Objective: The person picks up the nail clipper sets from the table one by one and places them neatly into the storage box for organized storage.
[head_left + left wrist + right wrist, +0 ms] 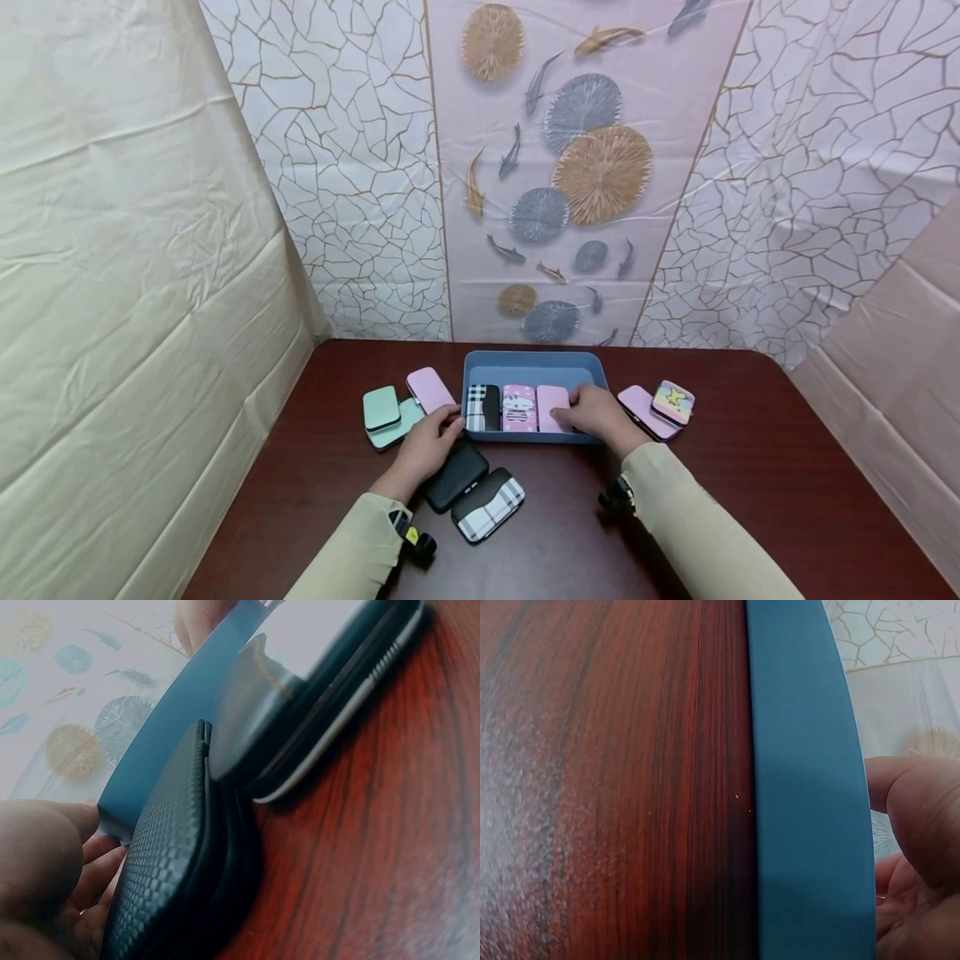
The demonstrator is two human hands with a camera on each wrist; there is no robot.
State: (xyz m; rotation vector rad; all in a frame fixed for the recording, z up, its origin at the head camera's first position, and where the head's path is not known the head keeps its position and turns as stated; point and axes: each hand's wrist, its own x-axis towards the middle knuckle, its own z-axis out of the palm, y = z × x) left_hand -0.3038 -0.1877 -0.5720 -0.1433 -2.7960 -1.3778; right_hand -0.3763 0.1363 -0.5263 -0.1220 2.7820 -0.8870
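A blue tray stands at the back of the table. In its front part lie a black-and-white plaid case, a pink case with a cartoon print and a plain pink case. My right hand reaches over the tray's front right and holds the plain pink case, its thumb on top. At the tray's front left corner, my left hand grips the tray between thumb and fingers. Just below that hand lies a black textured case, touching a black-and-white plaid clasp case.
Left of the tray, a mint case rests on another mint case, beside a pink case. To the right, a pastel case with a star print overlaps a pink case. Draped cloth walls surround the dark red table.
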